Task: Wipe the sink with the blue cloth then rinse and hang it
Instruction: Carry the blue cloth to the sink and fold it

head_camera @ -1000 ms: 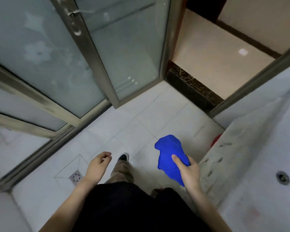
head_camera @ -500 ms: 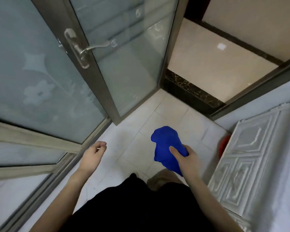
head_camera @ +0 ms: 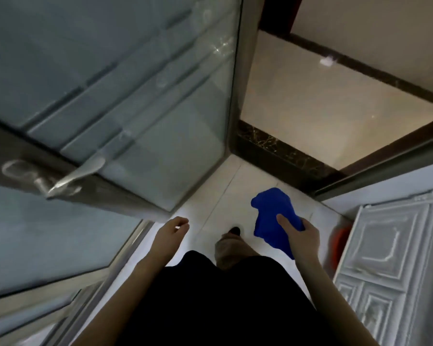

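I see my right hand (head_camera: 301, 236) clamped on the blue cloth (head_camera: 273, 216), bunched above the white floor tiles (head_camera: 238, 186). My left hand (head_camera: 171, 232) hangs loosely curled, holding nothing, near the glass door (head_camera: 145, 116) with its blurred handle (head_camera: 68, 178). A white panelled cabinet (head_camera: 390, 265) stands right; dark threshold (head_camera: 283, 153) lies ahead.

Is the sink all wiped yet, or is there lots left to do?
Can't tell about the wiping: no sink shows in this view. In hand: the right hand holds the bunched blue cloth above the white floor tiles, beside the white cabinet. The left hand is empty, fingers loosely curled. The cloth isn't hung up, so hanging is left, maybe rinsing too.
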A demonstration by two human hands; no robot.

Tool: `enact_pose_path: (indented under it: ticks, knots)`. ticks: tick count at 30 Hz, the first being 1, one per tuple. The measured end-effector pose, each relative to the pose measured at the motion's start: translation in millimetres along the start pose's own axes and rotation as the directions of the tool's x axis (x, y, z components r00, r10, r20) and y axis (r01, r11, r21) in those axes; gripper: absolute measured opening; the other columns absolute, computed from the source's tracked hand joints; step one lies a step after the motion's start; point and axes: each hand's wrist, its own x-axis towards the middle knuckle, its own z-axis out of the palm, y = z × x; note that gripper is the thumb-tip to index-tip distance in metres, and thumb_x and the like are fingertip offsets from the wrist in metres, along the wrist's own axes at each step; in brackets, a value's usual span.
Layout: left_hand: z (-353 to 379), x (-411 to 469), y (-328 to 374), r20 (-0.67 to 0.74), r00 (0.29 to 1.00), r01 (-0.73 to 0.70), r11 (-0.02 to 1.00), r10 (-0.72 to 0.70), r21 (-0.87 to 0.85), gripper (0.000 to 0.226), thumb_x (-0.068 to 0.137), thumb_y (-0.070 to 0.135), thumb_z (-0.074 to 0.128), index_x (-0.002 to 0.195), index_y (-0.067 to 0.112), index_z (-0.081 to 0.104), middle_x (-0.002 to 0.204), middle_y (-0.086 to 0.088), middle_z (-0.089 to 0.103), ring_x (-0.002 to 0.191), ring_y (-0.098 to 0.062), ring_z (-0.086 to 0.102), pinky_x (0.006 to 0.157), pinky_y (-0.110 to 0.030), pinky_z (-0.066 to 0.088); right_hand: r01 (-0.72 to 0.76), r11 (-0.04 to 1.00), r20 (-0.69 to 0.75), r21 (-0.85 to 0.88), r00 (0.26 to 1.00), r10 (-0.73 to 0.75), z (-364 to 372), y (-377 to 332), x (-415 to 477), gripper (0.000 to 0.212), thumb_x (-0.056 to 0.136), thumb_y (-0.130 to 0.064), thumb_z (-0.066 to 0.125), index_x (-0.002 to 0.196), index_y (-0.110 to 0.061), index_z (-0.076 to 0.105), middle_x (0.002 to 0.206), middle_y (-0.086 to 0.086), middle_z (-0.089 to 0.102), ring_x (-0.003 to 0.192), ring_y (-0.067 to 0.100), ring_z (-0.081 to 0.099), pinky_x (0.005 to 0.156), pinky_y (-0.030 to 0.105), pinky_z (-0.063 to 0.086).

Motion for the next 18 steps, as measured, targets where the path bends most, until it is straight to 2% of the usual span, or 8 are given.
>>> enact_pose_path:
  ticks: [3,6,8,9,12,14,18]
  knots:
    - [-2.5,49.4,73.6,0.004,0.998,-0.064,0.998,0.064,0.008,0.014,0.095,0.022,0.057,0.106,0.021,0.066,0.103,0.003,0.067,0.089,-0.010,0.058,0.071,-0.012,0.039,0.074,0.997,-0.023,0.035,0.997,-0.073,-9.6,-51.5,41.4,0.027,0.085,-0.035,0.074,0.100,-0.016,0.064,0.093,0.001,0.069,0.079,0.017,0.065,0.064,0.027,0.052]
    - [-3.4,98.3,139.7,0.038,0.982,-0.185,0.980,0.182,0.071,0.010,0.094,0.029,0.055,0.098,0.028,0.064,0.095,0.010,0.066,0.089,-0.010,0.060,0.075,-0.018,0.042,0.091,0.992,-0.059,0.084,0.995,-0.086,-18.1,-90.4,75.3,0.024,0.085,-0.035,0.074,0.100,-0.023,0.059,0.090,-0.007,0.066,0.080,0.015,0.064,0.068,0.028,0.052]
    - [-0.8,129.4,178.2,0.085,0.972,-0.231,0.966,0.221,0.121,0.009,0.097,0.025,0.053,0.100,0.027,0.062,0.093,0.016,0.061,0.088,-0.002,0.056,0.074,-0.014,0.039,0.083,0.988,-0.089,0.132,0.993,-0.072,-21.9,-106.5,95.8,0.023,0.085,-0.034,0.074,0.100,-0.025,0.058,0.089,-0.009,0.065,0.080,0.014,0.064,0.068,0.026,0.052]
    - [2.4,146.2,193.0,0.113,0.970,-0.232,0.963,0.217,0.138,0.010,0.098,0.025,0.052,0.102,0.028,0.061,0.094,0.015,0.060,0.088,0.000,0.056,0.073,-0.015,0.038,0.066,0.986,-0.108,0.154,0.993,-0.049,-22.3,-111.5,105.2,0.024,0.085,-0.035,0.073,0.102,-0.023,0.060,0.090,-0.008,0.067,0.081,0.015,0.065,0.068,0.026,0.053]
    - [17.5,195.6,231.2,0.235,0.953,-0.237,0.953,0.190,0.191,0.018,0.100,0.028,0.049,0.113,0.024,0.062,0.108,0.001,0.062,0.101,-0.017,0.058,0.089,-0.031,0.043,-0.033,0.974,-0.161,0.222,0.984,0.070,-21.0,-113.8,130.7,0.029,0.084,-0.036,0.074,0.105,-0.018,0.063,0.094,-0.001,0.070,0.083,0.020,0.067,0.072,0.032,0.056]
    - [31.5,228.5,259.0,0.328,0.926,-0.269,0.936,0.187,0.227,0.019,0.100,0.024,0.049,0.115,0.020,0.061,0.115,-0.006,0.061,0.108,-0.023,0.057,0.093,-0.035,0.044,-0.086,0.957,-0.206,0.277,0.968,0.146,-20.1,-111.6,146.2,0.029,0.084,-0.034,0.074,0.103,-0.014,0.064,0.093,0.003,0.070,0.082,0.020,0.067,0.069,0.030,0.055]
    - [68.8,295.1,332.4,0.495,0.823,-0.468,0.826,0.278,0.314,0.019,0.099,0.024,0.052,0.113,0.019,0.062,0.112,-0.001,0.060,0.103,-0.019,0.057,0.077,-0.029,0.042,-0.127,0.906,-0.333,0.403,0.902,0.274,-26.7,-119.8,169.4,0.030,0.085,-0.033,0.074,0.104,-0.011,0.066,0.089,0.006,0.071,0.078,0.021,0.068,0.065,0.026,0.051]
